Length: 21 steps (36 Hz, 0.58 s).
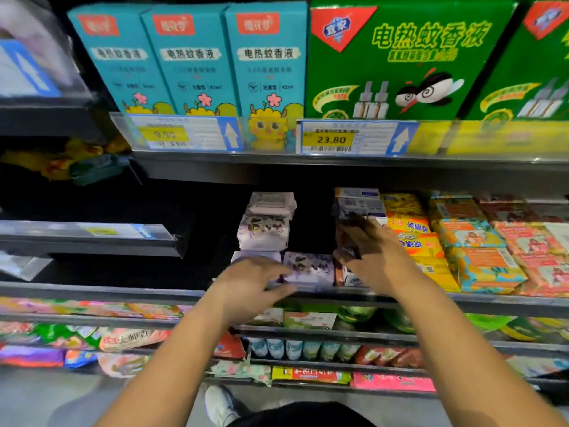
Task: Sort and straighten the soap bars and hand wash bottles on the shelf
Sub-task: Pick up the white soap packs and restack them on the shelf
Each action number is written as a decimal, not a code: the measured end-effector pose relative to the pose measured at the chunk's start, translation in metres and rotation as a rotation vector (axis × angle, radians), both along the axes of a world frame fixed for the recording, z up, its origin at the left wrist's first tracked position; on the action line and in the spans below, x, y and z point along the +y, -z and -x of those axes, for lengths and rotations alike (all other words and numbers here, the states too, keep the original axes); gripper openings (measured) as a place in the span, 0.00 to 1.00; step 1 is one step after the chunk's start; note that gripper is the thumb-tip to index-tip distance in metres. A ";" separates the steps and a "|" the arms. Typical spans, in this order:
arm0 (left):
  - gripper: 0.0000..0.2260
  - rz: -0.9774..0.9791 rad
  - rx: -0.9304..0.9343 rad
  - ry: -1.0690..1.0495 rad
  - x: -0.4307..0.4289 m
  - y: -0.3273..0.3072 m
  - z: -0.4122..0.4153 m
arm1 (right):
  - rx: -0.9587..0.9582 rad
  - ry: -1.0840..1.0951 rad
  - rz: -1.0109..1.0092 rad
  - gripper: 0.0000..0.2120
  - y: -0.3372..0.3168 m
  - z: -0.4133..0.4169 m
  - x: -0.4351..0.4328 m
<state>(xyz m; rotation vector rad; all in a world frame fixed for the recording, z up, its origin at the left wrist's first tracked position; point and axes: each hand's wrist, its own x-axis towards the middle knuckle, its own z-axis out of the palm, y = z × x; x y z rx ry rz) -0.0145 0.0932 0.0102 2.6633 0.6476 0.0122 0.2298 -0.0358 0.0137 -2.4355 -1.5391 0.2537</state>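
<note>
Head view: the left hand (255, 282) lies with fingers extended, holding nothing, on the front lavender soap bar (311, 268) at the shelf (154, 292) lip, apparently steadying the row. The right hand (372, 254) curls fingers and thumb round a purple pack (346, 238), just beside the orange soap packs (412, 238), likely to regroup it with the lavender stack (264, 223). Motion blur limits detail.

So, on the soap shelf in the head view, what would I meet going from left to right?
Left hand, purple soap pack, right hand gripping a dark soap pack, yellow soap boxes, orange-and-teal packs, pink packs.
</note>
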 end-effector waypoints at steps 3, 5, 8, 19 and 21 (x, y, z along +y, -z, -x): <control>0.19 -0.132 -0.245 -0.170 0.019 0.000 0.007 | -0.046 -0.004 0.057 0.28 -0.009 0.002 0.014; 0.13 -0.216 -0.345 -0.301 0.030 0.000 0.006 | -0.070 -0.065 0.092 0.29 -0.018 0.007 0.024; 0.22 -0.243 -0.315 -0.381 0.044 -0.002 -0.002 | -0.048 -0.151 0.069 0.30 -0.023 0.012 0.046; 0.35 -0.123 -0.019 -0.414 0.058 0.002 -0.017 | -0.021 -0.312 0.024 0.32 -0.030 0.005 0.111; 0.37 -0.105 -0.027 -0.446 0.057 -0.001 -0.014 | -0.001 -0.310 0.034 0.35 -0.029 0.003 0.115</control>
